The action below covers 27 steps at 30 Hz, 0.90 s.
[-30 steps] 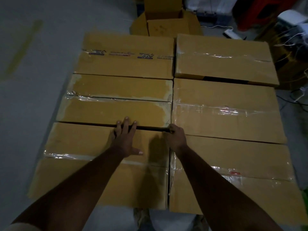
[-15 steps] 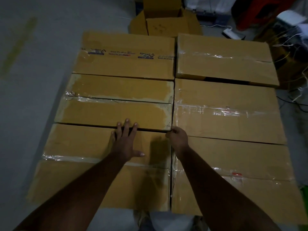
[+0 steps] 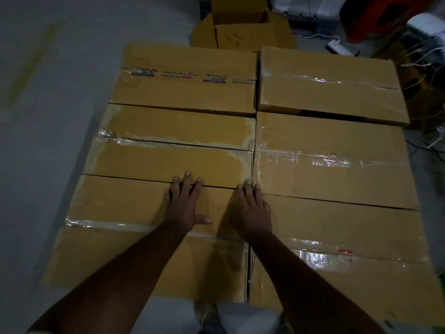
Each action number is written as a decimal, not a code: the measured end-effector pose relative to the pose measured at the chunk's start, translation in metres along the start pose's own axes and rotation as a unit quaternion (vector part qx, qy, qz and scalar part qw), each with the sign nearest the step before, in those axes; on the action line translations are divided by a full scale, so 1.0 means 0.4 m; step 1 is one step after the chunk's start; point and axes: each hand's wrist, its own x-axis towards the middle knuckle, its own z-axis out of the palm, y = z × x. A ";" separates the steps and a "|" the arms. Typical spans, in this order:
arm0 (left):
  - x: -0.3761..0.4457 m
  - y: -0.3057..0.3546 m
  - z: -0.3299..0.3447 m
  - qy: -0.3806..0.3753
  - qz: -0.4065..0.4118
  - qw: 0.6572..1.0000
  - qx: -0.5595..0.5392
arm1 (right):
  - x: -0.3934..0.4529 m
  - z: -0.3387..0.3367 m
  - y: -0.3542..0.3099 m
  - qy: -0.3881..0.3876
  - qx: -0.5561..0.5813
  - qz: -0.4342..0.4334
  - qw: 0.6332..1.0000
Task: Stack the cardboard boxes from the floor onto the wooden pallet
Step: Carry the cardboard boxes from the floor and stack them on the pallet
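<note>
Pallet: we cannot see it; boxes (image 3: 168, 162) cover it.
Near-right box (image 3: 349, 273): the frame's right edge cuts its corner.
Tape print (image 3: 180, 74): too blurred for us to read.
Our forearms: cut off below.

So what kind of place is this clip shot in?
Probably a storeroom or small warehouse: sealed cardboard boxes laid in two rows on a bare grey concrete floor, an open empty carton behind them, and loose cables among clutter at far right.

Dim grey concrete floor (image 3: 48, 145), faint yellowish streak (image 3: 33, 66), tangled white cables (image 3: 423, 61) at far right.
</note>
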 end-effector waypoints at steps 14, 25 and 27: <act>-0.136 0.162 0.005 -0.007 0.084 0.992 -0.093 | -0.182 -0.069 0.305 0.029 0.086 0.073 0.993; -0.216 0.538 0.049 0.001 0.127 0.980 -0.153 | -0.329 -0.146 0.645 0.105 0.156 0.067 0.980; -0.254 0.619 0.033 0.025 0.111 0.976 -0.184 | -0.364 -0.207 0.655 0.107 0.234 0.048 0.965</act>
